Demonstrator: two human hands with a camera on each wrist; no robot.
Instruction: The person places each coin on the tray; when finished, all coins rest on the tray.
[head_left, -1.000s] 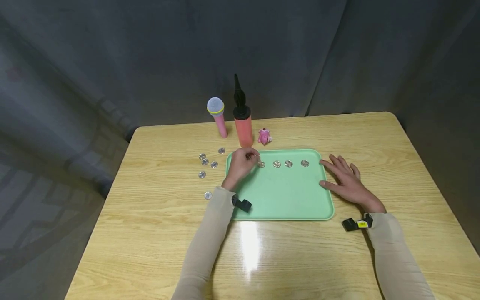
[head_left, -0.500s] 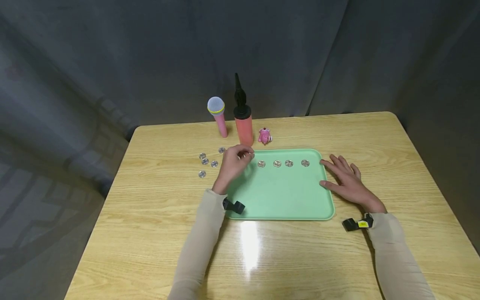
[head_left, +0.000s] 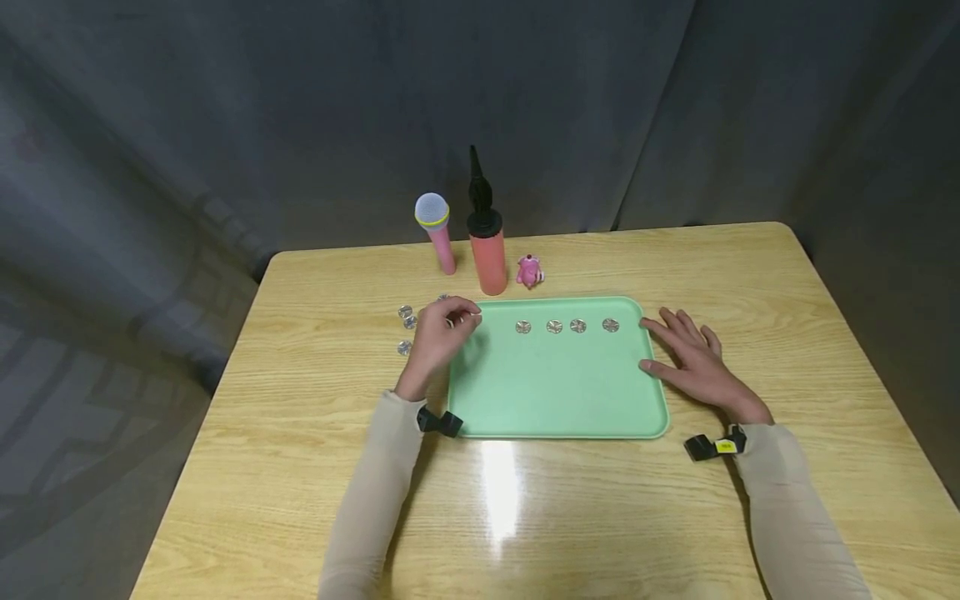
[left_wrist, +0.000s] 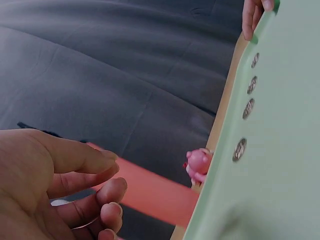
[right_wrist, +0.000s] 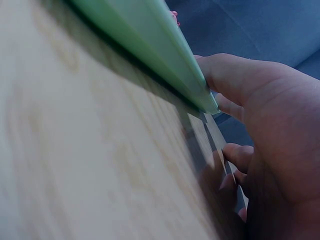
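Observation:
A mint-green tray (head_left: 562, 400) lies mid-table with a row of several silver coins (head_left: 566, 326) along its far side. More loose coins (head_left: 406, 317) lie on the wood left of it. My left hand (head_left: 444, 327) hovers over those loose coins just off the tray's left rim, fingers loosely curled; no coin shows in them. In the left wrist view its fingers (left_wrist: 85, 195) curl beside the tray (left_wrist: 280, 150) and its coins (left_wrist: 240, 149). My right hand (head_left: 686, 354) lies flat on the table, fingers touching the tray's right rim (right_wrist: 150, 45).
A pink microphone (head_left: 435, 233), a red pump with a black nozzle (head_left: 486, 246) and a small pink toy (head_left: 529, 272) stand behind the tray. The wooden table (head_left: 600, 517) ends close on the left and right. A grey curtain hangs behind.
My left hand has drawn back from the tray's coin row and moved left, off the tray, over the loose coins. The right hand has stayed put.

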